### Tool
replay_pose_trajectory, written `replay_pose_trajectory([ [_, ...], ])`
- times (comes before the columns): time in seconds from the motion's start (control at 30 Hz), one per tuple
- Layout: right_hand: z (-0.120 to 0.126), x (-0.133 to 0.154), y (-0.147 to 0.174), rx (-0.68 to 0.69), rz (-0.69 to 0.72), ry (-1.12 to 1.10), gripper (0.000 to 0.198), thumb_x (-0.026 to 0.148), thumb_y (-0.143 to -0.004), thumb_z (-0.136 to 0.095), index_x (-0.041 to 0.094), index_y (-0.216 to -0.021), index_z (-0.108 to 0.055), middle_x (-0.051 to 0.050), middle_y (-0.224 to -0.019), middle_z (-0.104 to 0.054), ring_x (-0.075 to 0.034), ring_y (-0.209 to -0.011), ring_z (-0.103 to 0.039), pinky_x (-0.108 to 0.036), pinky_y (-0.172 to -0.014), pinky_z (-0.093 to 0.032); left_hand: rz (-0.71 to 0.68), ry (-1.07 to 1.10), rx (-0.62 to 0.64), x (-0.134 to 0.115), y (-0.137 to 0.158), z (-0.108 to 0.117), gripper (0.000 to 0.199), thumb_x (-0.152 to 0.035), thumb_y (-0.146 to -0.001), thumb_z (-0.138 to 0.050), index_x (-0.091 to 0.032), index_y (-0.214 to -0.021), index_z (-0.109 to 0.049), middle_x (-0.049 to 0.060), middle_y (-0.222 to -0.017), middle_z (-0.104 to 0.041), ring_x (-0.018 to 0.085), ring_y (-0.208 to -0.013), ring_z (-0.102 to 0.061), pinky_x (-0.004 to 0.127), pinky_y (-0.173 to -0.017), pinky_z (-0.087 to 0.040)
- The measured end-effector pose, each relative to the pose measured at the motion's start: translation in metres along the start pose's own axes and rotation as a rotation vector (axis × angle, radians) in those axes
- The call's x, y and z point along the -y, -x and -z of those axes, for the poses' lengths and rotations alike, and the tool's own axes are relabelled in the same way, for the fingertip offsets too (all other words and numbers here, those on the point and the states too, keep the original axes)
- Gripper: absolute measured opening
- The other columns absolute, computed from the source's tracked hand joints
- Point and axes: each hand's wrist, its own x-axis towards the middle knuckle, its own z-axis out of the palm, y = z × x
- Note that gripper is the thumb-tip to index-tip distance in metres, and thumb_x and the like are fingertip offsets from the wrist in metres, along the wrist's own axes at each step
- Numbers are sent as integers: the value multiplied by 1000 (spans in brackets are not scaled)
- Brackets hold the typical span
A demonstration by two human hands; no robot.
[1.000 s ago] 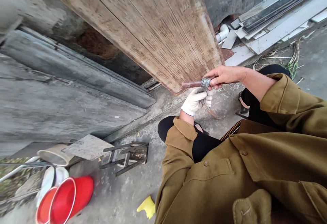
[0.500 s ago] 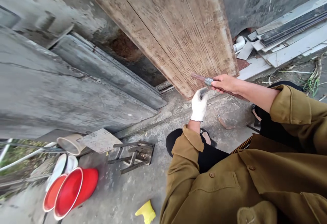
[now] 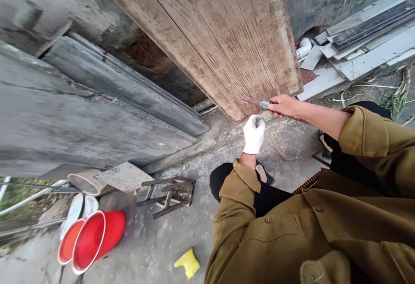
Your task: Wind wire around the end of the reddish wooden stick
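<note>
My right hand, bare, is closed around a reddish-brown wooden stick. A coil of thin silvery wire is wound about the stick, just in front of my fingers. Below the coil, my left hand wears a white knitted glove, its thumb and fingers pressed together. Whatever lies in that pinch is too small to make out. Behind both hands leans a weathered plank panel, its lower end close to the stick.
Grey boards lean on the left wall. A small wooden stool, red buckets and a yellow thing are on the concrete floor. White strips and a pipe elbow lie at right. A curved brown thing lies near my feet.
My gloved left hand has dropped slightly and turned, staying pinched. My right hand keeps hold of the stick in nearly the same place. The view has shifted slightly.
</note>
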Motion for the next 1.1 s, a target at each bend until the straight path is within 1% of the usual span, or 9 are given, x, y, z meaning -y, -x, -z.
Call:
replay_pose_trajectory([
  [0.1, 0, -7, -3, -30, -28, -76, 24, 13, -101, -53, 16, -77, -54, 3, -66, -54, -5, -51, -43, -20, -46, -34, -45, -7, 33, -2, 5, -7, 7, -32, -83, -69, -30, -89, -73, 6, -96, -77, 33, -114, -67, 41, -88, -56],
  [0.27, 2, -15, -2, -24, 4, -82, 17, 12, -100, -54, 16, -83, -55, 3, -69, -57, -6, -52, -44, -20, -45, -34, -205, 46, -134, 3, 9, -14, 8, -35, -82, -73, -29, -88, -76, 8, -97, -78, 35, -110, -68, 46, -91, -56],
  [0.43, 1, -20, -2, -17, 48, 25, 18, 14, -100, -52, 16, -82, -55, 2, -71, -58, -6, -52, -44, -21, -47, -35, -69, 92, -1, 7, 9, -9, 13, -34, -85, -72, -29, -96, -76, 7, -104, -78, 33, -120, -64, 42, -92, -55],
  [0.53, 0, -24, -7, -40, 44, 134, 16, 18, -101, -50, 16, -86, -57, 0, -75, -61, -7, -54, -46, -21, -50, -36, 3, -41, -87, 14, 6, -11, 16, -31, -91, -64, -27, -104, -73, 7, -113, -76, 29, -124, -62, 38, -98, -51],
  [0.63, 3, -27, -12, -66, 25, 404, 17, 24, -102, -51, 14, -95, -63, -5, -81, -68, -10, -62, -54, -22, -57, -38, -123, -315, -148, 25, 0, -14, 15, -28, -95, -61, -24, -103, -73, 7, -110, -76, 27, -113, -67, 36, -100, -48],
  [0.77, 9, -27, -12, -25, 25, 856, 28, 29, -101, -54, 10, -112, -72, -13, -97, -76, -19, -86, -67, -24, -69, -40, -238, -499, 73, 39, -6, -12, 14, -25, -95, -61, -21, -97, -74, 8, -101, -77, 25, -99, -70, 32, -91, -49],
  [0.93, 14, -31, -13, 81, -9, 1119, 35, 33, -101, -60, 6, -117, -76, -23, -116, -74, -27, -103, -70, -29, -79, -44, -228, -388, 285, 43, -2, -11, 16, -22, -91, -60, -16, -95, -75, 6, -93, -77, 22, -90, -69, 29, -83, -49],
  [1.0, 17, -34, -12, 121, -63, 1185, 30, 28, -100, -63, 3, -110, -77, -26, -111, -74, -28, -101, -70, -30, -78, -43, -224, -393, 360, 40, 2, -14, 16, -21, -91, -61, -16, -93, -75, 5, -91, -77, 21, -87, -69, 28, -82, -49],
  [1.1, 20, -39, -5, 290, -192, 1217, 15, 12, -89, -73, 0, -82, -77, -22, -78, -72, -23, -80, -68, -31, -69, -39, -276, -484, 400, 35, 3, -17, 17, -20, -90, -60, -17, -91, -76, 6, -94, -77, 23, -89, -70, 31, -85, -49],
])
